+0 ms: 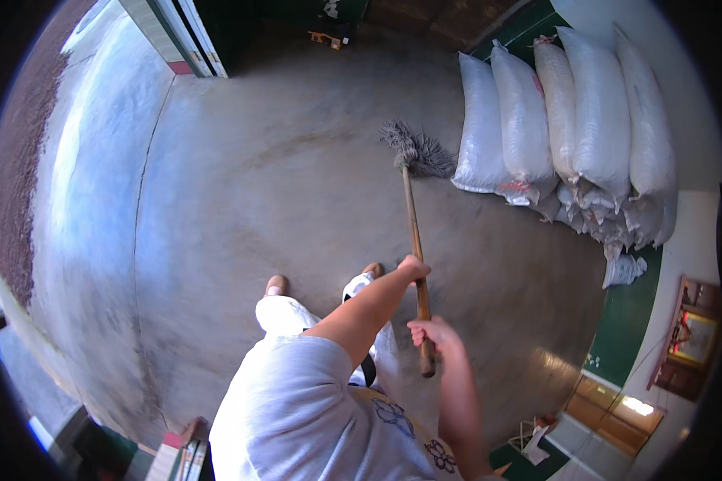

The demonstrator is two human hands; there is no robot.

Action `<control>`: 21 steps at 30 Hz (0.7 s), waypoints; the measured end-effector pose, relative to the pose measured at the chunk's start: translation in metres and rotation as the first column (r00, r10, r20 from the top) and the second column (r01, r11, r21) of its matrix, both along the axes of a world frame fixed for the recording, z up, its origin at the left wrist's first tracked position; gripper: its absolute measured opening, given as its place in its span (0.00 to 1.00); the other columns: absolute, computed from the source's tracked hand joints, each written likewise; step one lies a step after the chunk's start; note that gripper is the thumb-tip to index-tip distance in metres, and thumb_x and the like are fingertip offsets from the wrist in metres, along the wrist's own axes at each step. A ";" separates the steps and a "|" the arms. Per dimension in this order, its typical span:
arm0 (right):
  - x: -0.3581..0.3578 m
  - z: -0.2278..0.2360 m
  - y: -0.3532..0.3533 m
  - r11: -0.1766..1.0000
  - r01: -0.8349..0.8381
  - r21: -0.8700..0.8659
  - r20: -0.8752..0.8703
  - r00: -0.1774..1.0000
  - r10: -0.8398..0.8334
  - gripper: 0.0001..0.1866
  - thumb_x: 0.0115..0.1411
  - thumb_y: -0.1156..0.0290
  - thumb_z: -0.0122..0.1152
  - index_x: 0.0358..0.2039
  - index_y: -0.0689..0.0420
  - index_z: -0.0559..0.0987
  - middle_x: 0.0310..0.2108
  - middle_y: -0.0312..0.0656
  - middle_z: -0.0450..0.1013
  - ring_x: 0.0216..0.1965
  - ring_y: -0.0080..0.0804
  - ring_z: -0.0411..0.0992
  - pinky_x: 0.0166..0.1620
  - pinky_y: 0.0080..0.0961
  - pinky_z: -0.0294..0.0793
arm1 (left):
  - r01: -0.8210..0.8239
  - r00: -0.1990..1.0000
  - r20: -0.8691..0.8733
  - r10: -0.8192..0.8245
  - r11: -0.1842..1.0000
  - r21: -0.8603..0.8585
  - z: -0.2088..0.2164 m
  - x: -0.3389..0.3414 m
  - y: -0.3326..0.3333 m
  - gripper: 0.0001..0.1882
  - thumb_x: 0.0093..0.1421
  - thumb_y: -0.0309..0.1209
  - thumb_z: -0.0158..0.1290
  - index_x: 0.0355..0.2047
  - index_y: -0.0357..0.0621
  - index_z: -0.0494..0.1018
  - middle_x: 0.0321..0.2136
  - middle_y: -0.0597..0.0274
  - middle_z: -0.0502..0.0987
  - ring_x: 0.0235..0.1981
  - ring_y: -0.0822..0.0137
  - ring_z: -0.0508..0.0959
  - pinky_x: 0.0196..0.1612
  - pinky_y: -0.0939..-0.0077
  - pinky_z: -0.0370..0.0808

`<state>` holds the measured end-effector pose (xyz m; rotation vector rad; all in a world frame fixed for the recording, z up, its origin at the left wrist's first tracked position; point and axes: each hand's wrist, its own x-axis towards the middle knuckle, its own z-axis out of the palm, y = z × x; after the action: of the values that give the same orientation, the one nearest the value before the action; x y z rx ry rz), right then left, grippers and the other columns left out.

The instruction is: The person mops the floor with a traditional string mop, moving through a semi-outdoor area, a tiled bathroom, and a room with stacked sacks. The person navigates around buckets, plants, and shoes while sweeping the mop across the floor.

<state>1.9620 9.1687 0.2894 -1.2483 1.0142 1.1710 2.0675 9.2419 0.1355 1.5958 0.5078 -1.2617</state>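
A mop with a long wooden handle reaches away from me across the concrete floor. Its grey string head lies spread on the floor beside the nearest white sack. My left hand is wrapped round the middle part of the handle, with that arm stretched across my body. Lower down, close to the handle's butt end, my right hand grips the same stick. Some of the fingers on both hands are hidden by the handle or the hands themselves.
Several full white sacks are stacked along the wall at the far right. A doorway frame stands at the far left, with bright paving outside. My shoes are on the floor. A wooden cabinet is at the lower right.
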 end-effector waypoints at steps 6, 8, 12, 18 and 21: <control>-0.038 0.009 0.135 0.941 -0.336 -0.033 0.114 0.934 0.338 0.09 0.48 0.74 0.57 0.15 0.58 0.68 0.12 0.36 0.64 0.12 0.24 0.63 0.18 0.20 0.64 | -0.177 0.981 0.079 0.175 0.984 0.023 -0.011 -0.059 0.150 0.16 0.43 0.39 0.53 0.23 0.36 0.74 0.21 0.56 0.75 0.21 0.67 0.77 0.23 0.72 0.73; -0.051 0.011 0.173 0.912 -0.409 0.020 0.101 0.909 0.405 0.10 0.48 0.74 0.57 0.14 0.58 0.68 0.11 0.36 0.64 0.12 0.25 0.64 0.18 0.21 0.65 | -0.267 0.963 0.065 0.263 0.962 0.057 -0.021 -0.088 0.199 0.16 0.42 0.38 0.53 0.21 0.35 0.74 0.19 0.56 0.75 0.19 0.66 0.76 0.21 0.71 0.72; -0.079 0.008 0.217 0.809 -0.578 0.106 0.064 0.816 0.575 0.11 0.46 0.75 0.57 0.11 0.58 0.67 0.10 0.38 0.64 0.12 0.25 0.64 0.19 0.22 0.66 | -0.512 0.857 -0.027 0.515 0.856 0.069 -0.033 -0.152 0.276 0.12 0.43 0.36 0.53 0.19 0.38 0.71 0.15 0.61 0.70 0.12 0.68 0.70 0.14 0.75 0.67; -0.119 -0.024 0.250 0.591 -0.805 0.047 0.115 0.592 0.798 0.09 0.44 0.75 0.56 0.13 0.63 0.68 0.11 0.38 0.66 0.10 0.23 0.64 0.15 0.20 0.66 | -0.758 0.648 -0.034 0.761 0.648 0.071 -0.060 -0.236 0.333 0.09 0.44 0.33 0.52 0.23 0.40 0.68 0.16 0.63 0.68 0.13 0.69 0.68 0.12 0.74 0.67; -0.141 -0.028 0.245 0.589 -0.808 -0.013 0.170 0.579 0.797 0.08 0.45 0.74 0.56 0.15 0.65 0.69 0.11 0.39 0.66 0.10 0.25 0.65 0.14 0.21 0.67 | -0.773 0.609 -0.095 0.788 0.616 0.153 -0.062 -0.261 0.333 0.13 0.45 0.36 0.52 0.28 0.42 0.67 0.21 0.61 0.69 0.17 0.66 0.71 0.13 0.74 0.68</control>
<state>1.8213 9.4138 0.2615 -1.7982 0.2177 1.7338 1.8063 9.5753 0.0739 1.1089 1.2357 -0.6654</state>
